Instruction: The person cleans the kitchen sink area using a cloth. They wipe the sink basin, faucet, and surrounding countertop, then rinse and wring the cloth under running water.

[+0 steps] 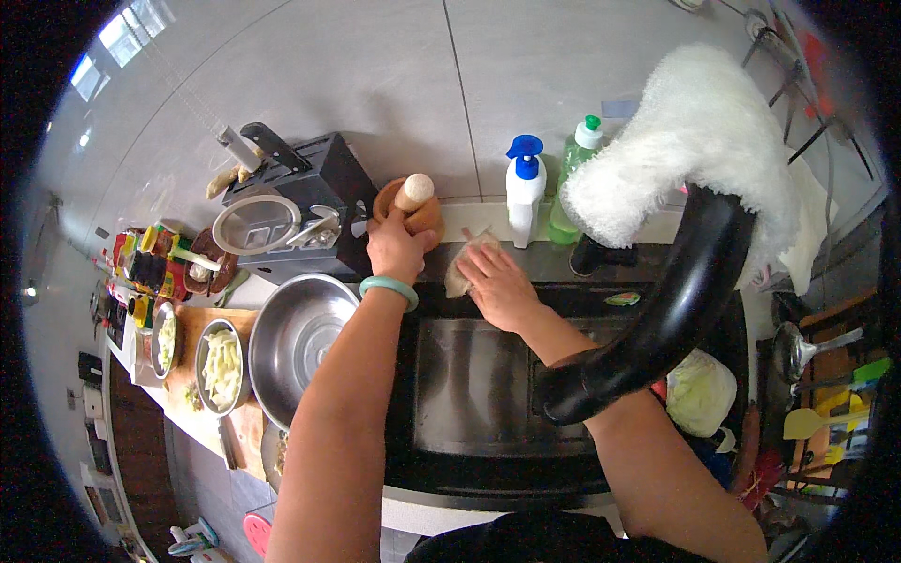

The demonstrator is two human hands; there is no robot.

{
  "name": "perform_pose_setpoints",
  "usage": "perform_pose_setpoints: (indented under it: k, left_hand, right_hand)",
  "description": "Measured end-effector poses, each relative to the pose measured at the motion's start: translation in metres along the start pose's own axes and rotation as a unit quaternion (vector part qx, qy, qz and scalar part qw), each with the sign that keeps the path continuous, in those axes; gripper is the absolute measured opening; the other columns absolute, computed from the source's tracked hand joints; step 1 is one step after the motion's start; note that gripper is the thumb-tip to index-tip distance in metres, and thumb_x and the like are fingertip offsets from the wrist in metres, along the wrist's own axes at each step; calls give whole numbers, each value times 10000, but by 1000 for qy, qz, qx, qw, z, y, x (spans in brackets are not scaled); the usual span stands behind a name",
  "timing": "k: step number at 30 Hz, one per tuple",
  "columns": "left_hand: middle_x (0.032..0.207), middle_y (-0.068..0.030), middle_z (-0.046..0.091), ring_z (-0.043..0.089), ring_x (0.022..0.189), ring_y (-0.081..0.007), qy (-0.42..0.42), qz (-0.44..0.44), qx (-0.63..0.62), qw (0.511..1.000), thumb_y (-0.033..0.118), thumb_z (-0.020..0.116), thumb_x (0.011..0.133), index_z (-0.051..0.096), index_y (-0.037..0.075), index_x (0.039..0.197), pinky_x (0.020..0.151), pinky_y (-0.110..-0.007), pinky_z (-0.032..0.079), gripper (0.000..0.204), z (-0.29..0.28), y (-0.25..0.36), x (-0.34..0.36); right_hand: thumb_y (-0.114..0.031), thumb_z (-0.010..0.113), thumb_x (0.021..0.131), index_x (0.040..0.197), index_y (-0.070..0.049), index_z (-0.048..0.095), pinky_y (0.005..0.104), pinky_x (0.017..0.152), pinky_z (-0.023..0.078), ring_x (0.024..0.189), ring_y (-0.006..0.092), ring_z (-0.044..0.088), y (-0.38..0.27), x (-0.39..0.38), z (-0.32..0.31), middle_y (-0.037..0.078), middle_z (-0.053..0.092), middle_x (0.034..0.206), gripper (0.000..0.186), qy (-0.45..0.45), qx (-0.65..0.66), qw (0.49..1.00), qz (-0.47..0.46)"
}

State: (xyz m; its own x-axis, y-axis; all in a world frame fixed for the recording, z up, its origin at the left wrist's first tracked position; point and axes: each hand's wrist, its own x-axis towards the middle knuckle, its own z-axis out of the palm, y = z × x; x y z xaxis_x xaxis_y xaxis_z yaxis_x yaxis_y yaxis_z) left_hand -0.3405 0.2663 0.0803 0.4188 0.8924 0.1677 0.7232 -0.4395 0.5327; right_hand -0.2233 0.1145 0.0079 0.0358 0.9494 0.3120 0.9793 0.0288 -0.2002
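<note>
My left hand [398,248], a green bangle on its wrist, is closed on the near rim of a wooden mortar [430,221]. A pale round-headed pestle [415,191] leans inside the mortar. To its right, my right hand [497,280] lies flat with fingers stretched out on a beige cloth [459,275], pressing it against the ledge behind the sink. The dark sink [469,394] spreads below both wrists. Behind my right hand stand a white spray bottle [524,202] with a blue head and a green dish soap bottle [566,192].
A black curved tap [671,300] draped with a white fluffy cloth [690,117] crosses above my right forearm. Left of the sink are a steel basin [291,352], a bowl of cut pale vegetables [223,368], a knife [227,443] and a dark knife block [324,188]. A cabbage [701,394] lies right.
</note>
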Motion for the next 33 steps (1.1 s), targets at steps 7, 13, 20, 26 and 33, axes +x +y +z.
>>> perform_pose_setpoints:
  k: [7,13,20,26,33]
  left_hand:
    - [1134,-229,505,549,1016,-391,31,7,-38,999,235,769,651,586,110,1137,880,-419,465,534,-3,2,-6]
    - [1055,-215,531,561,948,-369,57,75,-63,994,196,790,631,620,54,976,815,-420,473,410,-20,17,-42]
    - [1055,-183,534,580,887,-346,32,115,-152,981,99,813,586,625,20,894,725,-366,502,370,-63,18,-146]
    - [1108,-186,537,554,1001,-366,-23,160,-118,980,178,828,595,596,-5,1047,867,-410,463,541,-78,-1,-208]
    - [1196,-218,524,547,1070,-375,-25,130,-128,983,190,841,570,610,-14,1019,895,-400,466,545,-98,-5,-241]
  right_hand:
    - [-211,559,840,1307,-115,431,421,1080,253,1297,278,330,0,1,7,102,386,1377,494,14,-11,1000,6]
    - [-239,523,856,1338,-114,402,426,1089,228,1309,272,303,4,2,5,89,354,1397,513,-46,2,998,34]
    - [-229,508,861,1340,-106,396,434,1087,233,1335,291,276,4,4,9,108,332,1423,508,-22,26,999,10]
    - [-207,516,865,1318,-108,441,460,1080,250,1324,314,299,4,0,8,119,347,1425,470,7,26,1000,1]
    - [-239,458,898,1359,-85,384,435,1096,228,1336,293,285,-1,9,-2,113,309,1450,491,-61,12,996,57]
